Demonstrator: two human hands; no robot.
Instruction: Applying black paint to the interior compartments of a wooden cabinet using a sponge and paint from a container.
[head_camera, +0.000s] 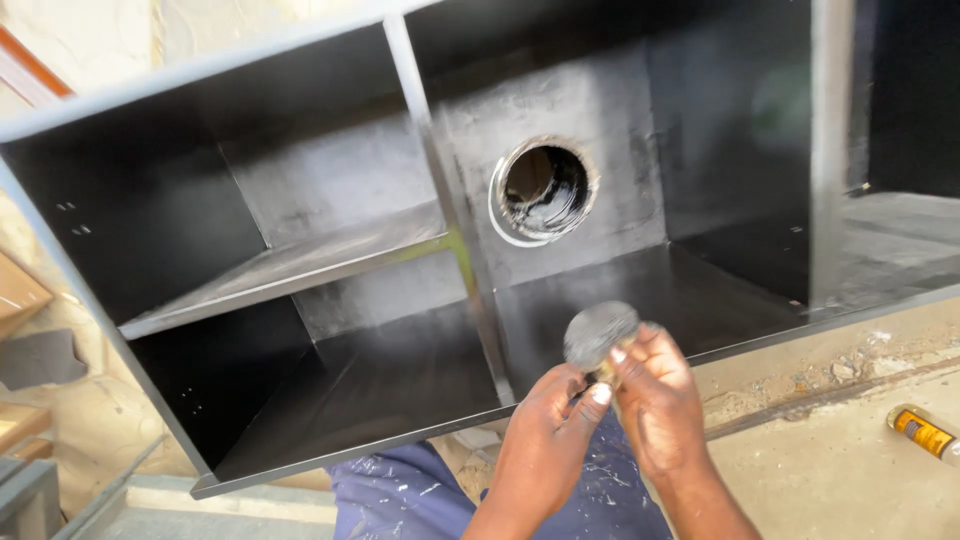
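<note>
A small round grey disc (599, 332), dusty and rough on its face, is held up between both hands in front of the lower edge of a black cabinet (330, 270). The disc sits just above the fingertips, at the centre of the view, over the cabinet's right-hand compartment floor.

The left hand (545, 440) comes up from below, fingers curled narrow, thumb and forefinger pinched against the underside of the disc. The right hand (655, 400) is pressed close beside it, touching the left, fingers bent tight about the disc's lower right rim. Both hands grip the same piece; something brownish shows beneath the disc between the fingers, but what it is cannot be told.

The cabinet lies tilted, open face toward the person. A vertical divider (445, 200) splits it into two bays. The left bay carries a single shelf (300, 265) across its middle. The back panel of the right bay has a round hole (545, 188) cut through it, its rim pale and ragged.

Below the hands, blue cloth flecked with white paint (400, 495) covers the person's legs. On the concrete floor (830, 450) to the right, well apart from the hands, lies a yellow and black tube (925, 432) on its side. Wooden offcuts (18, 295) rest at the far left.
</note>
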